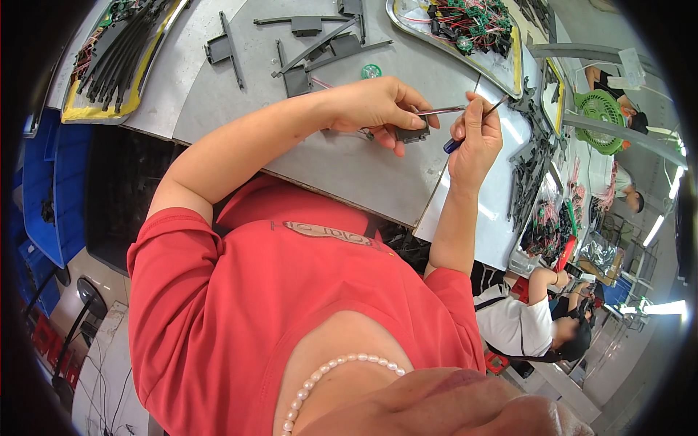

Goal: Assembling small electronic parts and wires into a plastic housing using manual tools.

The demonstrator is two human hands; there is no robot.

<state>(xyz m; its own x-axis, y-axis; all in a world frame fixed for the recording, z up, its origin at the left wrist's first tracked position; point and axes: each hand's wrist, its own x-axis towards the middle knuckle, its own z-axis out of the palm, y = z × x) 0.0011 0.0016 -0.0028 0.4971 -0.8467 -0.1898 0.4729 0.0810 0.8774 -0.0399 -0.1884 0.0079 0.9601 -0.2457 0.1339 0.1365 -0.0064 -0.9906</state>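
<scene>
My left hand (pixel 382 109) is closed around a small dark grey plastic housing (pixel 412 134) above the grey table. Closed too, my right hand (pixel 476 138) grips a screwdriver (pixel 451 146); its blue handle pokes out below the fingers and its thin dark shaft points up past them. A slim metal tool (pixel 443 110), perhaps tweezers, spans the gap between both hands; which one holds it I cannot tell. A thin wire shows beneath my left hand. Just beyond that hand lies a round green circuit board (pixel 371 71).
Grey housings with long strips (pixel 313 54) lie at the table's far side. A tray of wired green boards (pixel 472 29) is at far right, another tray with black strips (pixel 120 65) at far left. Black parts (pixel 534 160) pile up on the right. Beyond sits another person (pixel 527 323).
</scene>
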